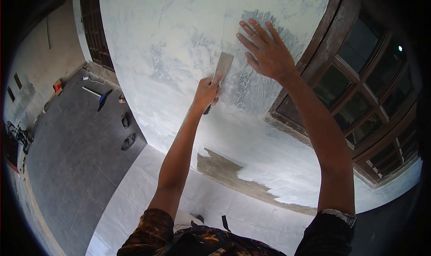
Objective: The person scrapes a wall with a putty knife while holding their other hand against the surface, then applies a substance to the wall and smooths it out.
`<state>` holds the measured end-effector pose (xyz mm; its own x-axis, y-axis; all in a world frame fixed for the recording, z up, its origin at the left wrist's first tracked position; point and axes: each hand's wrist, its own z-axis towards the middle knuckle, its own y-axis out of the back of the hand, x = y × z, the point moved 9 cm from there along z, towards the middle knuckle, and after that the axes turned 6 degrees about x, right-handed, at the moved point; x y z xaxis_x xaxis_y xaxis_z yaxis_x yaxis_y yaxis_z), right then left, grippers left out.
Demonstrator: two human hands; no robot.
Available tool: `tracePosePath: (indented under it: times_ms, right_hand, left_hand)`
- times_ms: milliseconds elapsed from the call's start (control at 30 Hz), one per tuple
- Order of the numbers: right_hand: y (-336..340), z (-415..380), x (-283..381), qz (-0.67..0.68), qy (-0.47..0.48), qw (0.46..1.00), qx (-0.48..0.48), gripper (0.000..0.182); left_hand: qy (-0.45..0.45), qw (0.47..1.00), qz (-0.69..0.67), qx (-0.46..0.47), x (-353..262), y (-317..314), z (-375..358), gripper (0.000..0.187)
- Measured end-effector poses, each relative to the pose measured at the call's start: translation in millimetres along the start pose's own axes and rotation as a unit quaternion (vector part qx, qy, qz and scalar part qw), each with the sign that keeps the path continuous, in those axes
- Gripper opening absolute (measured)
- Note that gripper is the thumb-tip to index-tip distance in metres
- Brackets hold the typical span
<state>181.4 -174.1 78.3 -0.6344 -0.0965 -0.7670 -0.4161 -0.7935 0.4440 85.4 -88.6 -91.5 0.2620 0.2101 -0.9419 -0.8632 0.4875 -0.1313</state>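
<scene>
Scraper (226,63) before a patchy white wall (179,45), near a brown-framed window (348,83) and grey floor (76,139). The left hand (208,92) grips it, top projecting past curled fingers; the right hand (270,56) spreads open.

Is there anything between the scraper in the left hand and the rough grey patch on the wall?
Nothing visible stands between the scraper in the left hand and the lower part of the rough grey patch. Higher up, the right hand covers part of it.

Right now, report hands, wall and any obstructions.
Left hand gripping scraper; right hand open, at wall. Wall patchy grey and white. Window frame close by right hand; nothing seen blocking the scraper.
</scene>
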Motion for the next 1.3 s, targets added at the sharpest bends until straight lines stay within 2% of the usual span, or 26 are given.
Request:
tracePosePath:
  times_ms: [67,200,567,667,867,1000,1067,1200,1300]
  right_hand:
    - [0.2,-1.1,-1.0,-0.001,-0.002,1.000,-0.002,0.055]
    - [-0.9,0.4,0.4,-0.010,-0.006,1.000,0.009,0.055]
    - [-3.4,-1.5,-0.7,0.001,-0.007,1.000,-0.009,0.052]
    - [-4.1,-2.3,-2.2,-0.008,-0.012,1.000,-0.006,0.051]
    - [-5.3,-2.4,0.1,-0.018,-0.013,1.000,0.001,0.052]
    - [-3.1,-1.6,-0.9,-0.010,-0.011,1.000,0.001,0.055]
    - [-3.3,-1.4,-1.7,-0.008,-0.012,1.000,-0.003,0.055]
    - [-2.2,-2.1,0.1,-0.008,-0.004,1.000,-0.019,0.055]
    - [-2.1,-0.8,-0.7,0.001,-0.011,1.000,0.004,0.055]
  left_hand:
    - [0.049,0.999,-0.002,0.007,16.1,3.4,-3.5,0.053]
    - [0.056,0.998,0.012,0.018,11.4,9.0,-2.7,0.053]
    - [0.008,1.000,0.006,-0.015,2.4,-2.0,-5.7,0.053]
    - [0.022,0.999,0.019,-0.015,3.3,-0.6,-1.1,0.051]
    - [-0.014,1.000,0.003,-0.025,-25.8,-3.1,17.1,0.051]
    - [0.019,0.999,0.034,-0.037,2.9,4.5,-0.3,0.051]
    - [0.046,0.998,0.009,-0.033,12.1,7.3,-1.1,0.051]
    - [-0.009,1.000,-0.016,-0.018,-18.6,2.2,14.7,0.050]
    - [0.010,1.000,-0.005,-0.020,-12.1,0.8,2.6,0.050]
